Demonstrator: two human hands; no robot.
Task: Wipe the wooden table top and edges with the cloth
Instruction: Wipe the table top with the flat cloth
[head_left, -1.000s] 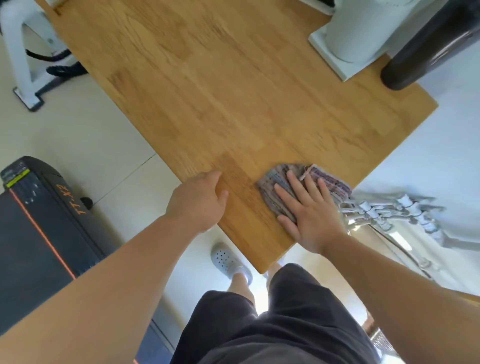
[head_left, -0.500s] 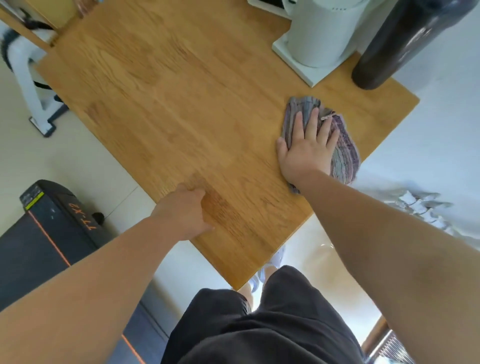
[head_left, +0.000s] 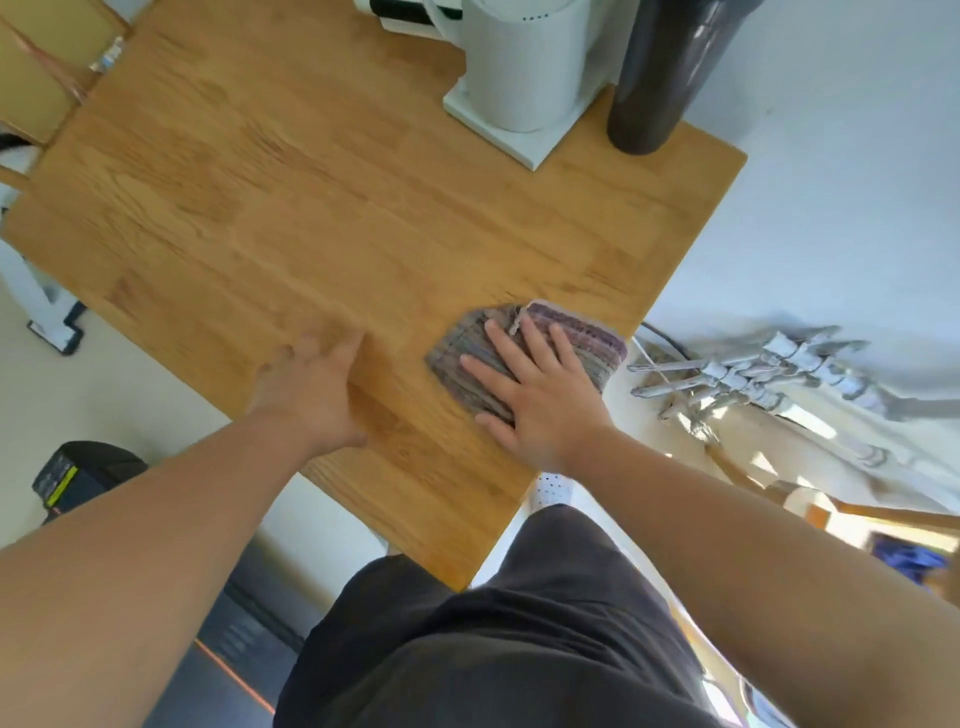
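Observation:
The wooden table top (head_left: 311, 197) fills the middle of the view, with a corner pointing at my legs. A grey and purple striped cloth (head_left: 576, 340) lies near the table's right edge. My right hand (head_left: 540, 395) presses flat on the cloth with its fingers spread. My left hand (head_left: 317, 384) rests on the wood close to the left edge, fingers straight and blurred, holding nothing.
A white appliance on a square base (head_left: 519, 78) and a dark cylinder (head_left: 660, 78) stand at the table's far right. A black machine (head_left: 78, 473) sits on the floor to the left. White pipes (head_left: 753, 374) run along the floor on the right.
My right hand pushed the cloth out toward the white appliance, then drew it back along the right edge. My left hand slid a little further onto the table.

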